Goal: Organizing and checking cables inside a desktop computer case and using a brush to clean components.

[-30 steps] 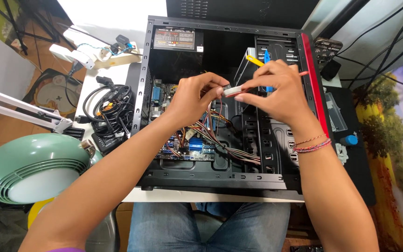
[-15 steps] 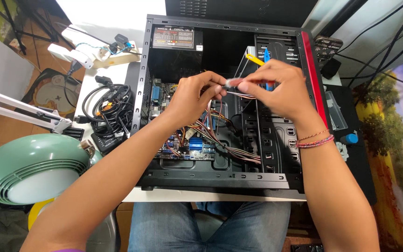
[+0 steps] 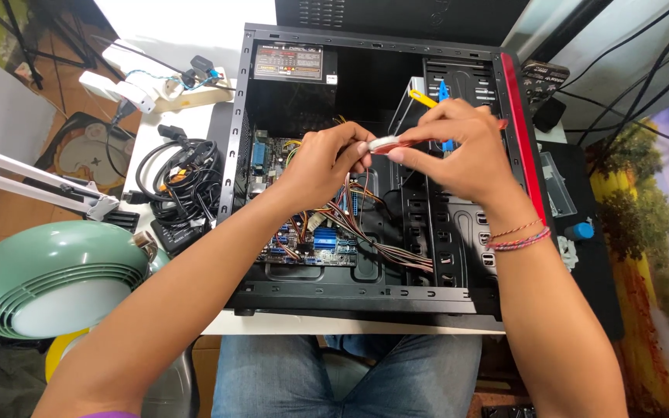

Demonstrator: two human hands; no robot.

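An open black computer case (image 3: 365, 298) with a red front edge lies on its side on the white table. Inside it are a blue motherboard (image 3: 315, 236) and bundles of orange and brown wires (image 3: 381, 248). Both my hands meet above the middle of the case. My left hand (image 3: 323, 162) pinches one end of a small white plug (image 3: 383, 144). My right hand (image 3: 458, 151) pinches the other end, with a reddish cable running under its fingers. A yellow and blue clip (image 3: 431, 97) sits just behind my right hand.
A green desk lamp (image 3: 44, 275) on a white arm stands at the lower left. Coiled black cables (image 3: 180, 182) and a white power strip (image 3: 121, 89) lie left of the case. A black mat with small parts and a blue cap (image 3: 580, 230) lies on the right.
Both hands have shifted slightly toward the back of the case with the plug between them. The grip looks the same.
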